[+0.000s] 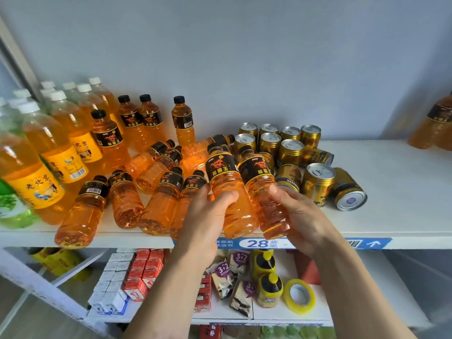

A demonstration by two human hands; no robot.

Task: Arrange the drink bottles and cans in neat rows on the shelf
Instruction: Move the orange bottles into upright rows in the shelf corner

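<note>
left hand (208,216), right hand (302,217), each gripping 1 bottle (228,189)

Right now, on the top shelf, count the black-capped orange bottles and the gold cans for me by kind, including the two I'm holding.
Black-capped orange bottles: 13, two of them held
Gold cans: 12, one partly hidden
Total: 25
Blurred bottles at the far right edge not counted.

left hand (208,211) holds orange bottle (227,189) | right hand (300,216) holds second bottle (264,192) | above shelf (403,204)
</note>
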